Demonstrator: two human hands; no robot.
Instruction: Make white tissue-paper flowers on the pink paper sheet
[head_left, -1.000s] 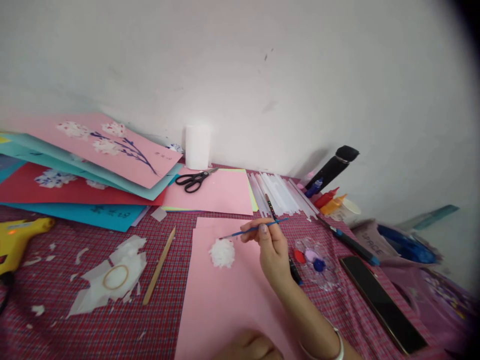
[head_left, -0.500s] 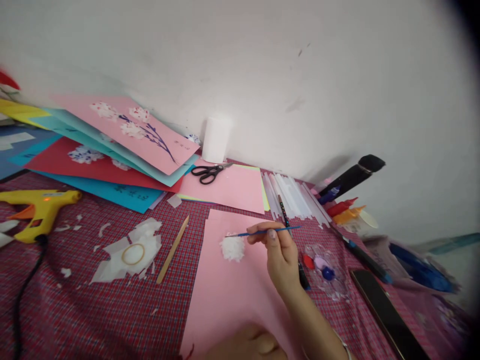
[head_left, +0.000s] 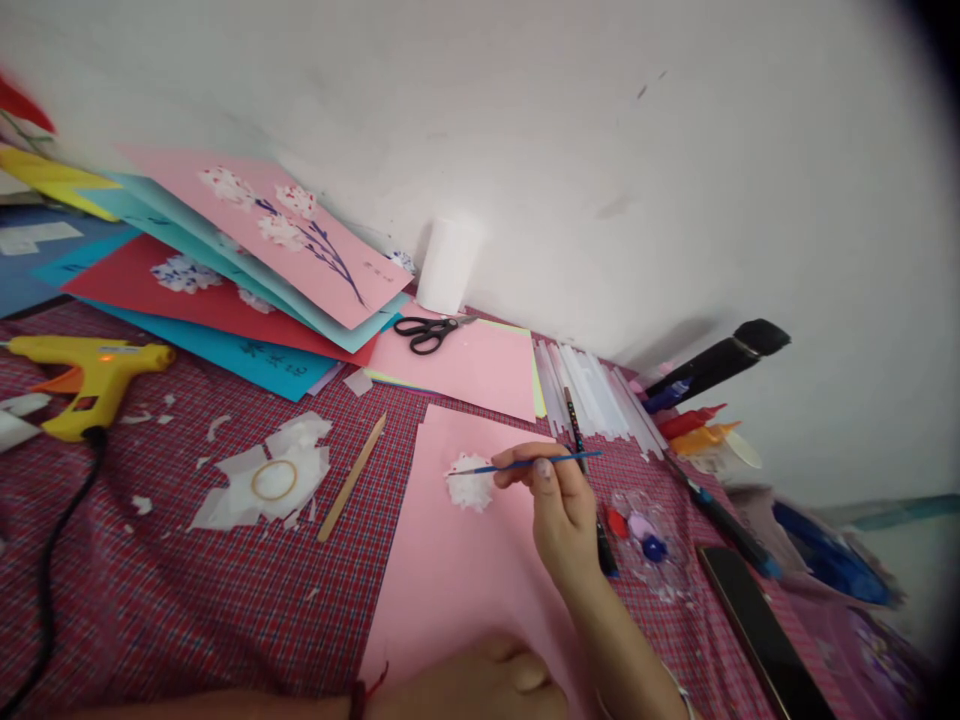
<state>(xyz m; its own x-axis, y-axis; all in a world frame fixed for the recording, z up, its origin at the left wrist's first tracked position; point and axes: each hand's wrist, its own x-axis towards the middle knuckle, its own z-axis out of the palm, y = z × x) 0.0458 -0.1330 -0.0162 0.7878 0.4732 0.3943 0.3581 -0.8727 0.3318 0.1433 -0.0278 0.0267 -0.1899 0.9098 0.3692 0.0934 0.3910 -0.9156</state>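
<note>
My right hand (head_left: 562, 510) grips a thin blue paintbrush (head_left: 525, 463) in a pinch. Its dark tip lies at the left part of a white ruffled paper flower (head_left: 470, 482), which sits on a pink sheet of paper (head_left: 457, 580). Across the lower end of the sheet rests my left hand (head_left: 480, 685), its fingers curled in with no object showing. To the right of my right hand is a clear paint palette (head_left: 664, 580) with red, lilac and dark blue paint. A second brush (head_left: 574, 425) with a dotted handle lies partly behind my right hand.
Left lie a yellow glue gun (head_left: 97, 375), a tape ring (head_left: 274, 480) on white scraps and a wooden stick (head_left: 352, 478). Behind are black-handled scissors (head_left: 427, 333), a white roll (head_left: 448, 265), flower cards (head_left: 330, 290) and glue sticks (head_left: 585, 390). A phone (head_left: 757, 630) lies right.
The camera view has shifted and tilted slightly. The brush tip has moved from the flower's upper edge onto its left part. More of my left hand and wrist shows.
</note>
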